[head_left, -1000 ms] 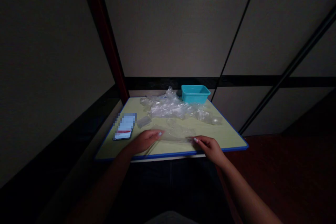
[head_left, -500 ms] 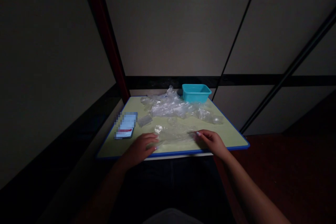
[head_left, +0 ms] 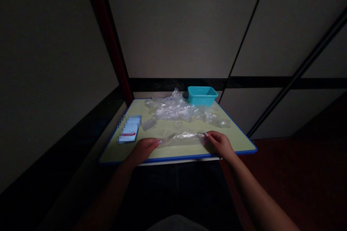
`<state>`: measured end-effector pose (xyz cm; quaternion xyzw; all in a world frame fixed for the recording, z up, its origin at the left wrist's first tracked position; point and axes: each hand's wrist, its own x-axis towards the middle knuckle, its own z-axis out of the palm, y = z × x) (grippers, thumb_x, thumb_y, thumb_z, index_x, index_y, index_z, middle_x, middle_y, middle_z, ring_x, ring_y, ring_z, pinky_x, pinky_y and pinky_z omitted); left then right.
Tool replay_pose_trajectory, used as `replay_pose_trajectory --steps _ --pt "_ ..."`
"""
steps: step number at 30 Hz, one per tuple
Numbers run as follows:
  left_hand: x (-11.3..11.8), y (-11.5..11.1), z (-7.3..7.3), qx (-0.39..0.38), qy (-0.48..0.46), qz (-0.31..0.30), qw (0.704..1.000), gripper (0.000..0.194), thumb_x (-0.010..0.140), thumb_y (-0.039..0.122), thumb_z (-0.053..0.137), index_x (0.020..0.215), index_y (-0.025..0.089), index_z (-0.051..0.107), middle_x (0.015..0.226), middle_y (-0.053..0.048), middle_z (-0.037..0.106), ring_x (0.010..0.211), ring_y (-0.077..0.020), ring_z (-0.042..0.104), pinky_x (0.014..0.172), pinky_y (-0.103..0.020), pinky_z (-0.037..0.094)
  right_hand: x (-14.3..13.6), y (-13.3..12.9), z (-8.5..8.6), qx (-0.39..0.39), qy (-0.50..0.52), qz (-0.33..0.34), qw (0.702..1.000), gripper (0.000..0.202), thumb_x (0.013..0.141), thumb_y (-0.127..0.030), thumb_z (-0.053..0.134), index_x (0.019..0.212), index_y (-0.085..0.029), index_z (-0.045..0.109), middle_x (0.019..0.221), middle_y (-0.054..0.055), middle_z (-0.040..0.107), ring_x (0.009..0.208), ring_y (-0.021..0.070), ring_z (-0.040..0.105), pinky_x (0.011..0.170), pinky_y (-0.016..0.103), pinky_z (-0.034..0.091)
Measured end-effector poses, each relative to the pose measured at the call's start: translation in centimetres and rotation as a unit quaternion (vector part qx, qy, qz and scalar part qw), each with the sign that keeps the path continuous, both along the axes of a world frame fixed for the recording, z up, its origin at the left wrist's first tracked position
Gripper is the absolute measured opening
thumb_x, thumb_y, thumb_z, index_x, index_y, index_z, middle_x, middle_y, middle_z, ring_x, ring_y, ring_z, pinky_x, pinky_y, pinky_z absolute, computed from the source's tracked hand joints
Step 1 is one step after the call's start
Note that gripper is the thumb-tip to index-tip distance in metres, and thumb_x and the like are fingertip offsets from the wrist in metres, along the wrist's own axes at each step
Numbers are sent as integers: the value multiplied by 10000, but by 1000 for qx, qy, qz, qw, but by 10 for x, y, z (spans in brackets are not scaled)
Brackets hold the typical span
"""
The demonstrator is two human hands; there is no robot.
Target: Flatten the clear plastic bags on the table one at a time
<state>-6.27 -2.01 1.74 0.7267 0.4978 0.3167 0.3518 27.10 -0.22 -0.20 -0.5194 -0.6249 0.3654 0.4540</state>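
Observation:
A clear plastic bag [head_left: 183,137] is stretched out flat between my two hands, just above or on the front of the small table [head_left: 173,152]. My left hand [head_left: 145,148] pinches its left end between thumb and fingers. At the other end my right hand [head_left: 218,142] grips the bag the same way, fingertips together. Behind it lies a crumpled heap of clear plastic bags [head_left: 173,110], spreading across the back half of the table. A small folded piece of clear plastic [head_left: 149,124] rests left of the held bag.
A turquoise plastic basket [head_left: 202,97] stands at the table's back right. On the left edge lies a phone [head_left: 129,130] with its screen lit. Panelled walls [head_left: 179,25] rise close behind and to the left of the table.
My left hand, earlier with fingers apart beside the bag, has closed on its left end. The bag is now drawn into a narrower strip between my hands.

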Motion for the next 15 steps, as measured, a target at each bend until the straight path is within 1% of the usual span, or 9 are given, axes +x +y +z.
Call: replay_pose_trajectory --steps 2,5,7,9,12,14,15 --pt "1 0 3 -6 -6 -13 1000 383 811 468 517 954 186 733 987 -33 734 975 -257 649 883 -366 486 1 2 -2 -4 9 0 1000 405 749 -596 591 755 -195 647 666 29 673 623 187 631 603 288 500" --pt "5 4 11 3 -13 -21 1000 383 830 478 500 931 180 718 995 -50 725 991 -248 636 892 -350 475 2 4 -3 7 3 12 1000 382 774 -569 581 758 -193 649 662 29 669 626 187 630 616 296 506" --pt "10 11 18 13 -22 -27 999 369 833 480 509 946 180 692 1021 -62 708 1012 -239 623 906 -343 467 3 3 -2 20 -7 26 999 367 797 -547 567 777 -192 657 684 33 673 645 190 633 635 303 509" --pt "20 21 26 21 -33 -49 998 360 808 471 556 994 180 658 1063 -75 682 1024 -232 615 915 -349 463 3 1 0 37 -17 36 999 348 819 -520 554 816 -191 666 713 36 678 665 191 635 649 302 506" --pt "44 37 39 48 -19 -112 992 388 777 419 631 1094 197 614 1173 -87 628 1093 -232 575 950 -367 433 2 -4 4 77 -42 43 995 310 851 -470 532 860 -194 674 745 36 682 695 185 633 669 288 491" --pt "64 48 45 83 7 -176 981 440 740 382 695 1129 198 603 1197 -91 611 1102 -228 561 963 -358 410 2 -7 6 103 -64 44 992 290 864 -441 522 858 -196 676 767 39 684 716 182 629 684 279 481" --pt "74 53 47 84 16 -212 973 443 729 365 713 1125 197 606 1189 -88 616 1099 -223 559 955 -345 409 2 -8 7 113 -72 43 990 283 867 -430 519 851 -195 675 778 41 685 726 182 627 688 276 477"
